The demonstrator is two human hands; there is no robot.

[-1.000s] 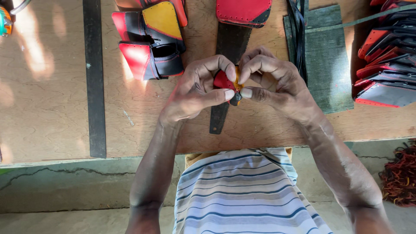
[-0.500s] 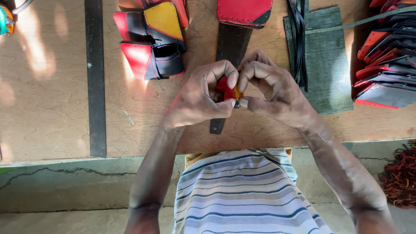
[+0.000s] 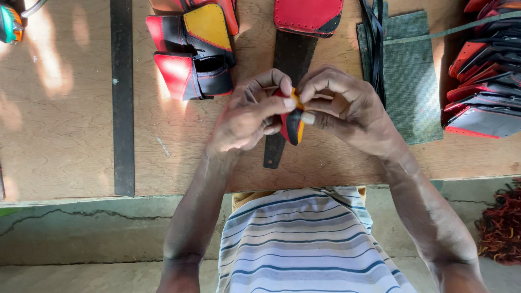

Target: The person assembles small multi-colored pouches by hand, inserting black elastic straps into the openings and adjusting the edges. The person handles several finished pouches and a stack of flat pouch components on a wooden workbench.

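Note:
Both my hands meet over the wooden board (image 3: 70,135), pinching one small folded leather piece (image 3: 292,122) in red, black and yellow. My left hand (image 3: 247,116) grips it from the left with thumb and fingers. From the right, my right hand (image 3: 347,108) pinches it, thumb against the lower edge. Most of the piece is hidden by my fingers. Under my hands lies a long dark strip (image 3: 285,59) that runs away from me.
Red, black and yellow leather pouches (image 3: 192,51) lie at upper left, a red flap (image 3: 306,13) at top centre. A dark green mat (image 3: 410,76) with black strips (image 3: 374,38), a stack of red and black pieces (image 3: 485,76), a metal ruler (image 3: 123,97) and red scraps (image 3: 502,222) surround me.
My hands have turned the small piece so its black and yellow side now shows below my thumbs. My fingers have shifted slightly on it; nothing else has moved.

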